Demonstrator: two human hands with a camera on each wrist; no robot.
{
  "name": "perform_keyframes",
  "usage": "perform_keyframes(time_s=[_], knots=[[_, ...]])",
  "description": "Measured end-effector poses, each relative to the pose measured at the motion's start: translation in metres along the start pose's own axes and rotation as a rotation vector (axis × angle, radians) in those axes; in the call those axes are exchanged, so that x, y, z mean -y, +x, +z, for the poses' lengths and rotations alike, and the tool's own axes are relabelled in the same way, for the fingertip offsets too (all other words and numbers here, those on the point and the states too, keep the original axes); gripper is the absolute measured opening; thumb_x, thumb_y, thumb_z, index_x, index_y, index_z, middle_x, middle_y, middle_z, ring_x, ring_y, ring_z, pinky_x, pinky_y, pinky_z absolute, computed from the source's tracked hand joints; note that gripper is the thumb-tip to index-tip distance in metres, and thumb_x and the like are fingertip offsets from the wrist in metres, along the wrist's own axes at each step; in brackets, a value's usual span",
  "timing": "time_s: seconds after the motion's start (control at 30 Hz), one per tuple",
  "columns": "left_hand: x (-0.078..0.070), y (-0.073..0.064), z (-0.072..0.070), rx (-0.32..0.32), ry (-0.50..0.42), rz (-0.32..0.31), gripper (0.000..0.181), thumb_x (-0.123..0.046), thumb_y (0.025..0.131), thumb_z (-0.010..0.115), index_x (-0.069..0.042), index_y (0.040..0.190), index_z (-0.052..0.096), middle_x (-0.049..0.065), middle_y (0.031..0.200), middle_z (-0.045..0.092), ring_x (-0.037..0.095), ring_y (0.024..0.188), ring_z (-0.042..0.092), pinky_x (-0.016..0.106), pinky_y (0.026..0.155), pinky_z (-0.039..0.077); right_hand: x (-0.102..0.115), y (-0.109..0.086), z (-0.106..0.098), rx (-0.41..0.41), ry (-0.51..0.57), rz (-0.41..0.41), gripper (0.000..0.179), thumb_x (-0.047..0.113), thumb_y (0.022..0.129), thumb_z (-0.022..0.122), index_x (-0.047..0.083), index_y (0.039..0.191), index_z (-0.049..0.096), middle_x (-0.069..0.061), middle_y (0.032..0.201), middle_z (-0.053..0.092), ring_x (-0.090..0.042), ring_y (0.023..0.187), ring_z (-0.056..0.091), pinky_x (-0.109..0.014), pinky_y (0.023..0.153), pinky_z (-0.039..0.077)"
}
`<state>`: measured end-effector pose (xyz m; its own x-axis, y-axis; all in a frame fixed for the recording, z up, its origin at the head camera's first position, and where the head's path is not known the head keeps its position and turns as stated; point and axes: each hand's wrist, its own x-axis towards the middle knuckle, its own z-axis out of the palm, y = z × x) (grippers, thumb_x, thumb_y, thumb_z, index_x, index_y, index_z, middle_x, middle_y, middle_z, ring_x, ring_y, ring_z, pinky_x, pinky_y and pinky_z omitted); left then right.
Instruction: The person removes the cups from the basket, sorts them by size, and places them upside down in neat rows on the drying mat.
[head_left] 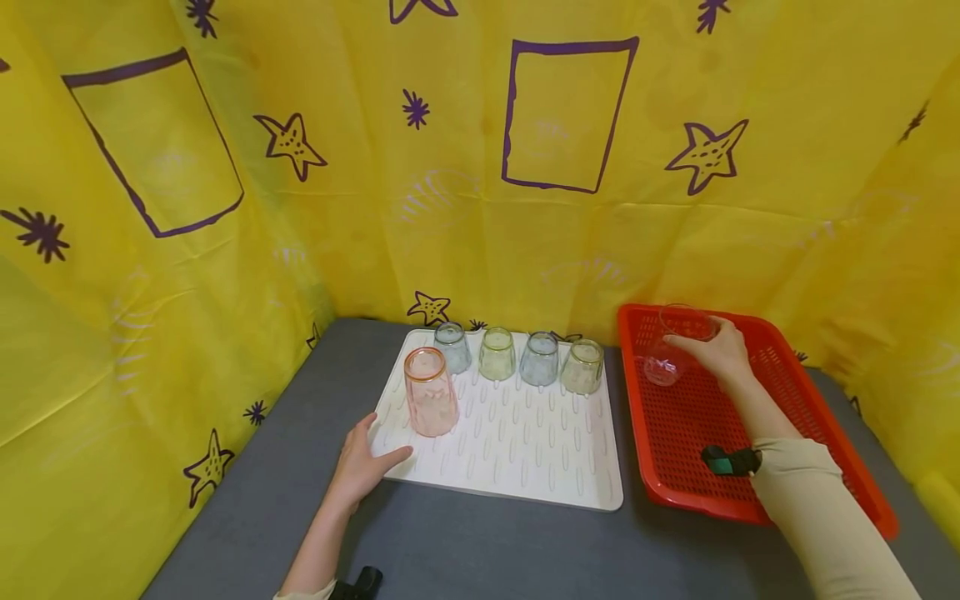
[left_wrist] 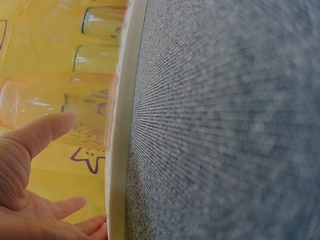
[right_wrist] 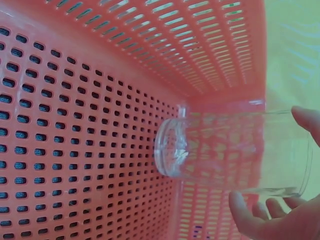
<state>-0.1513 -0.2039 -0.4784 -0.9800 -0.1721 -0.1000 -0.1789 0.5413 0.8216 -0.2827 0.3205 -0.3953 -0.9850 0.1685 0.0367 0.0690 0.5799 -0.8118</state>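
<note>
Inside the red basket (head_left: 678, 492), toward its far left corner, stands a tall clear glass (head_left: 663, 369). My right hand (head_left: 722, 352) grips this glass near its upper rim, thumb on one side and fingers on the other, as the clear glass (right_wrist: 215, 150) shows in the right wrist view. On the left, my left hand (head_left: 360, 464) hovers at the near left edge of a white ribbed drying tray (head_left: 510, 450), thumb and fingers spread. Just beyond it a tall pink glass (head_left: 432, 407) with an orange rim stands upright on the tray.
Along the tray's back edge stand small tumblers upside down: a blue one (head_left: 452, 350), a green one (head_left: 497, 354), another blue one (head_left: 540, 360) and a yellow-green one (head_left: 582, 367). The grey table (head_left: 480, 550) meets a yellow curtain (head_left: 465, 250) behind and at the sides.
</note>
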Motion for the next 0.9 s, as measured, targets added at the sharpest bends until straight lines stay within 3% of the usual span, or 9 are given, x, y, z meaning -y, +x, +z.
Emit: perform_keyframes(time_s=[0.4, 0.73, 0.9], knots=[[-0.001, 0.001, 0.001, -0.001, -0.001, -0.011, 0.093, -0.028, 0.08, 0.078, 0.006, 0.148, 0.024, 0.033, 0.149, 0.023, 0.048, 0.137, 0.022, 0.063, 0.109, 0.022, -0.001, -0.002, 0.001, -0.015, 0.004, -0.013, 0.094, 0.045, 0.083, 0.074, -0.011, 0.143, 0.029, -0.035, 0.136, 0.04, -0.047, 0.119, 0.042, -0.058, 0.097, 0.039], [-0.003, -0.002, 0.0, 0.009, 0.001, -0.014, 0.092, -0.028, 0.081, 0.078, 0.007, 0.148, 0.023, 0.034, 0.149, 0.022, 0.049, 0.137, 0.022, 0.064, 0.108, 0.022, 0.017, -0.016, -0.018, -0.016, 0.071, 0.039, 0.111, 0.053, 0.081, 0.074, -0.007, 0.151, 0.012, -0.032, 0.149, 0.025, -0.047, 0.13, 0.031, -0.058, 0.101, 0.034], [-0.003, -0.002, -0.002, 0.004, -0.013, 0.003, 0.091, -0.029, 0.083, 0.077, 0.006, 0.148, 0.024, 0.034, 0.148, 0.024, 0.049, 0.137, 0.023, 0.063, 0.108, 0.023, 0.033, -0.032, -0.026, -0.029, 0.092, 0.042, 0.109, 0.052, 0.082, 0.073, -0.002, 0.153, 0.011, -0.025, 0.15, 0.025, -0.04, 0.128, 0.032, -0.044, 0.091, 0.042]])
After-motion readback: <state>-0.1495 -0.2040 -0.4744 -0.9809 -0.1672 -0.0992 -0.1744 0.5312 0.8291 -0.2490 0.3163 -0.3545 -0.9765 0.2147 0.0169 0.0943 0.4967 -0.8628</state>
